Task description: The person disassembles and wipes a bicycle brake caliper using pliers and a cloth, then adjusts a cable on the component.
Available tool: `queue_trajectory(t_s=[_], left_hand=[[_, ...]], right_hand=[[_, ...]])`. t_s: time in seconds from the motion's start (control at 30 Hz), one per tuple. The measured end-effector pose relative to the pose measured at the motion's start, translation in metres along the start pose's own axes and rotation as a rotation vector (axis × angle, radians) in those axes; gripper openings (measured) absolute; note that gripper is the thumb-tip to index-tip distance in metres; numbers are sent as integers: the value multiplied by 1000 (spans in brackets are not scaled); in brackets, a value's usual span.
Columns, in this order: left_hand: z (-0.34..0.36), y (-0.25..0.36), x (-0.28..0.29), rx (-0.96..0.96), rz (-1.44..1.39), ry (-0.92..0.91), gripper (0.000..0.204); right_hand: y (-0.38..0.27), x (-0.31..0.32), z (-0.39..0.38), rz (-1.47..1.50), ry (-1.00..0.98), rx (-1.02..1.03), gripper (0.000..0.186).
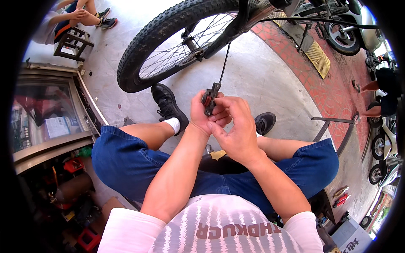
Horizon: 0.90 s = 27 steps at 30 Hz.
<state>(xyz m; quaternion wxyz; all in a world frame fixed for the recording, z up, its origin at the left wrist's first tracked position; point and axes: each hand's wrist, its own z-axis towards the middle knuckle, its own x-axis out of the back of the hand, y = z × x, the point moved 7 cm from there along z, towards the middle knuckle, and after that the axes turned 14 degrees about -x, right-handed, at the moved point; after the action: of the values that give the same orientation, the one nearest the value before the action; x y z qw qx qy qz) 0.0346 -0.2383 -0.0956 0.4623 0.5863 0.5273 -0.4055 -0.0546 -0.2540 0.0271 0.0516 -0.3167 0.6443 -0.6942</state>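
A black bicycle disc brake caliper (212,98) with a reddish-brown part in its side sits in my left hand (199,113), whose fingers curl round it from beneath. From its top a thin black cable (226,63) runs up toward the bicycle fork. My right hand (237,128) bends in from the other side, with its index fingertip against the caliper and its thumb lower, near my left palm. The fingers overlap, so part of the caliper is hidden. Just beyond stands the bicycle wheel (128,57) with its knobbly black tyre.
Someone sits by a dark stool (72,43) at the far left. A glass-fronted cabinet (50,145) and a shelf of tools lie left of my knee. At right are a metal stand (333,120), pliers (341,200) and several parked scooters; a yellow ramp (317,59) lies on red paving.
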Motion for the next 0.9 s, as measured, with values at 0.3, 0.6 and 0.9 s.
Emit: queue_trajectory(t_s=[0.3, 0.6, 0.9], left_hand=[[5, -10, 14, 12, -76, 30, 56], [2, -22, 15, -88, -126, 99, 48], [10, -27, 15, 38, -273, -60, 43]], right_hand=[[-4, -1, 7, -164, 9, 36, 56], [-22, -25, -5, -543, 4, 120, 64], [-22, -23, -5, -573, 13, 110, 65]])
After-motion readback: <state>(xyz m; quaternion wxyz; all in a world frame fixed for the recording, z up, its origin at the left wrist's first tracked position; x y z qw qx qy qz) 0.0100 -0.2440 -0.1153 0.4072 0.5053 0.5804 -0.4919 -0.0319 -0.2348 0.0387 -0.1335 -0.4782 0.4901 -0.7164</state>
